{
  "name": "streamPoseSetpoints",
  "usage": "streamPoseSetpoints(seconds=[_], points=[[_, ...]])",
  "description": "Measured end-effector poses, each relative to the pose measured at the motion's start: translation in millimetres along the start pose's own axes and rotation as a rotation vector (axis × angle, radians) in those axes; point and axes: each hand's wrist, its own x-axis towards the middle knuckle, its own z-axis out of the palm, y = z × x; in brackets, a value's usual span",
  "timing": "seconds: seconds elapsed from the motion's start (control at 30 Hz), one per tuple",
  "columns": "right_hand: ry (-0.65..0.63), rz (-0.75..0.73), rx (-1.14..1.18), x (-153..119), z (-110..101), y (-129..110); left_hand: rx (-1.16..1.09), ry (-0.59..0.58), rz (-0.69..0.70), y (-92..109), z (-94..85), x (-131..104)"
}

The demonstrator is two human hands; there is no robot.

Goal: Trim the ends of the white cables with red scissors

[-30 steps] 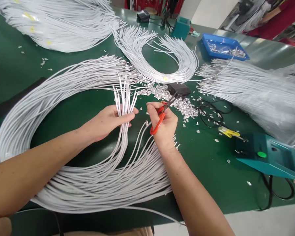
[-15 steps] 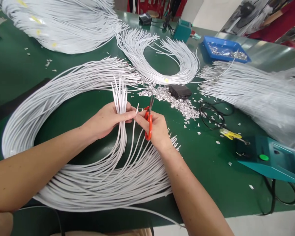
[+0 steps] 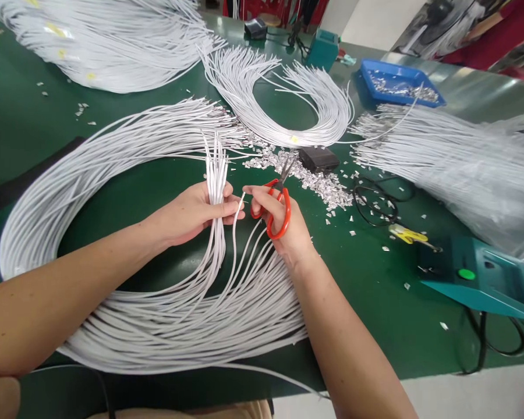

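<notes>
Single wire [image 3: 234,230] is the key bit: sits between the hands, tip up and leaning right, long axis near upright, tail dropping to the coil [image 3: 192,343]. Left hand [image 3: 203,212] grips a bundle [image 3: 217,174], ends up, roughly parallel to it. Right hand [image 3: 294,230] holds scissors [image 3: 281,185], blades pointing away and a bit right, off the wire. Right fingertip is at the wire's tip; can't tell if pinched. Left fingertips just beside, lower down.
</notes>
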Motion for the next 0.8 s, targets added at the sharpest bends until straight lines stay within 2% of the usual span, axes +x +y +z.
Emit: streamPoseSetpoints(seconds=[0.13, 0.2, 0.37, 0.53, 0.67, 0.8], points=[[-0.158, 0.036, -0.028, -1.2, 0.3, -1.3, -0.013, -0.041, -0.013, 0.9, 0.6, -1.1], [-0.184, 0.034, -0.04, -2.3, 2.4, -1.4, -0.005, -0.046, -0.02, 1.6, 2.2, -1.8], [0.003, -0.105, -0.168, -4.7, 7.4, 2.2, 0.067, 0.045, 0.018, 0.6, 5.4, -1.2], [0.193, -0.125, -0.668, -3.3, 3.4, 7.1, 0.148, 0.245, 0.117, -0.4, 2.8, 2.7], [0.132, -0.186, -1.103, -2.5, 1.6, 13.2, 0.243, 0.314, 0.159, -1.3, 0.1, 3.2], [0.096, -0.195, -1.275, -3.8, 2.7, 17.0, 0.366, 0.348, 0.191, -3.6, -2.0, 2.7]])
